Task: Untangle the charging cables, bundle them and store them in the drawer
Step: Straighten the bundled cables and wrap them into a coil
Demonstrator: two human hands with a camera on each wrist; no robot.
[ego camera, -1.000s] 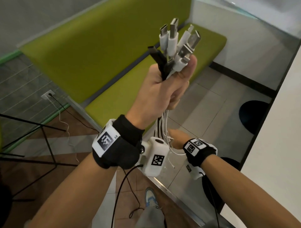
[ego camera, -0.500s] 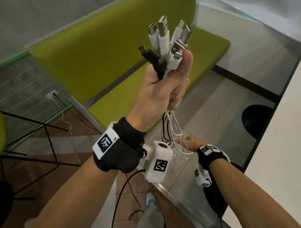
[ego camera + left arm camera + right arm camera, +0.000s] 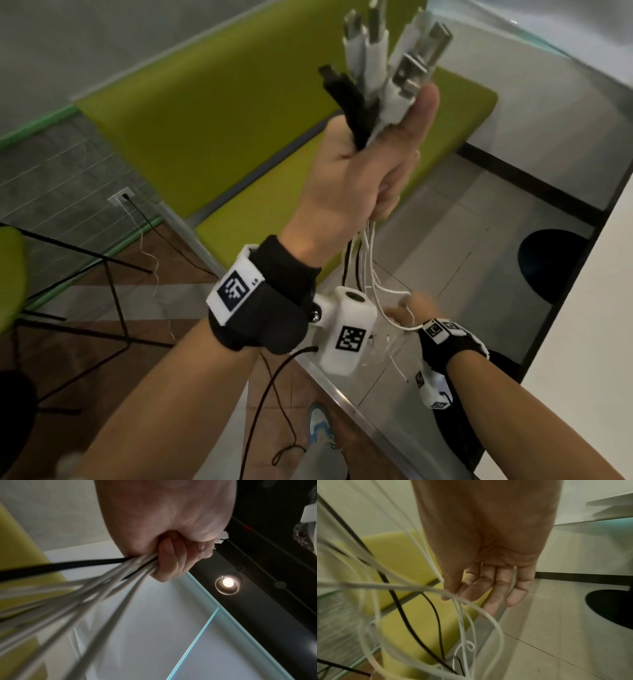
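My left hand (image 3: 359, 178) is raised in front of me and grips a bunch of charging cables just below their plugs (image 3: 387, 68). White and black USB plugs stick up out of the fist. In the left wrist view, the curled fingers (image 3: 171, 561) clamp the white and black cords. The loose cords (image 3: 366, 267) hang down from the fist. My right hand (image 3: 411, 308) is lower, among those cords. In the right wrist view its fingers (image 3: 488, 585) are nearly straight, and white strands (image 3: 412, 586) run past the thumb and between the fingers. No drawer is in view.
A green bench (image 3: 205, 120) stands behind the hands. A white tabletop (image 3: 582, 342) with a dark edge runs along the right. Black round bases (image 3: 551, 263) sit on the tiled floor. A black metal frame (image 3: 113, 291) and a wall socket (image 3: 120, 198) are at the left.
My left hand has lifted the plug ends higher and nearer to the camera. My right hand has slid down and to the right along the hanging cords.
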